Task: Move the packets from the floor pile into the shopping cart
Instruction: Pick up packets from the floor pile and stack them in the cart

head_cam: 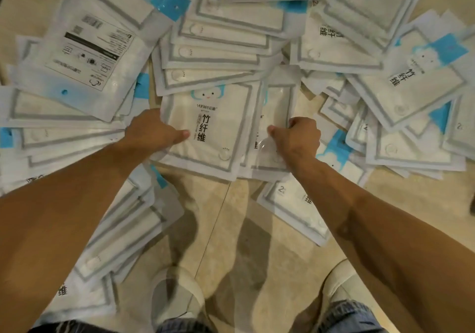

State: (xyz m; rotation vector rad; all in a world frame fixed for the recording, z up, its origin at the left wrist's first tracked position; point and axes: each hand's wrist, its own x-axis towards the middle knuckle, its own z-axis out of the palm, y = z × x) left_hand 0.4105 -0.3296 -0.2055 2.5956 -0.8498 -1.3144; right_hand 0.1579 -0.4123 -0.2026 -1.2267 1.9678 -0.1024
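- Head view shows the left hand [154,132] gripping the left edge of a packet [205,129], thumb on its printed face and fingers hidden beneath it.
- Right hand [298,140] is closed round the edge of a neighbouring packet [276,117], thumb pointing inward, the clear wrapper creasing under it.
- Both packets lie at the near edge of the floor pile [231,37], overlapping others behind them.
- Pile spreads widely over the tiled floor [231,230]; the person's shoes [177,296] stand just before it.
- No shopping cart is in view, so the load must be carried out of frame.
- To do this step well, I judge the hands should close together to gather a stack, lift it level, and keep a firm hold, since the slick wrappers may slide apart.
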